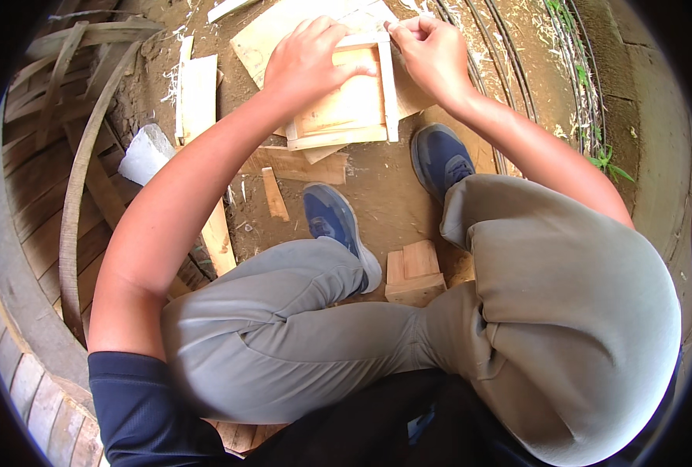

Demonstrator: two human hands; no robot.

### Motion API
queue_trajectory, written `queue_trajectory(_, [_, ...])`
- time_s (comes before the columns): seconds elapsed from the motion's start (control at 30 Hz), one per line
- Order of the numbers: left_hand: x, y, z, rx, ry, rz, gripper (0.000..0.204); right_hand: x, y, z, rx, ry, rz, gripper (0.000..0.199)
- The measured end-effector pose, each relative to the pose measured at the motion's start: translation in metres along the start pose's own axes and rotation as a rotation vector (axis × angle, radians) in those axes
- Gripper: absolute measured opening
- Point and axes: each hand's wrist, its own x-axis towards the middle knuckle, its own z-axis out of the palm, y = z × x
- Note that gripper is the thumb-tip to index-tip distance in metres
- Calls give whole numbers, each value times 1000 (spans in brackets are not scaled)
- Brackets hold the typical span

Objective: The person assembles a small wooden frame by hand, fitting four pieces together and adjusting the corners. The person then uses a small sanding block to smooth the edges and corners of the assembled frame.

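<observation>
A shallow wooden box [344,112], with raised strips round a flat panel, lies tilted ahead of my feet. My left hand [305,58] grips its far left side, the thumb reaching in over the panel and the fingers folded over the edge. At the far right corner, my right hand [437,61] is closed in a pinch, thumb against fingers. Whatever sits between those fingertips is too small to make out. Under the box lies a wider pale board [262,39], partly covered by the box and my left hand.
Boards [199,97] and a whitish block [147,154] lie at the left, beside a curved slatted wooden structure [73,171]. A thin offcut [275,194] and wood blocks [414,268] rest near my shoes [334,214]. Dark rods [509,62] run along the right.
</observation>
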Motion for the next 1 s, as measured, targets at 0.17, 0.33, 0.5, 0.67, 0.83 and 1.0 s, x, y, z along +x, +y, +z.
queue_trajectory(0.17, [-1,2,1,-12,-7,-17,69,-24,1,-5,77,6,52,25])
queue_trajectory(0.33, [1,2,3,-2,0,-4,69,-15,3,0,100,45,19,23])
queue_trajectory(0.5, [0,0,5,-16,25,21,67,-21,3,-6,51,23,9,25])
queue_trajectory(0.67, [0,0,3,6,29,18,68,-16,-1,-2,75,47,-33,27])
queue_trajectory(0.83, [-2,1,2,-13,18,-2,69,-31,-11,-3,-59,-23,-144,23])
queue_trajectory(1.0, [1,1,4,27,15,8,68,-14,-1,-5,147,104,-208,19])
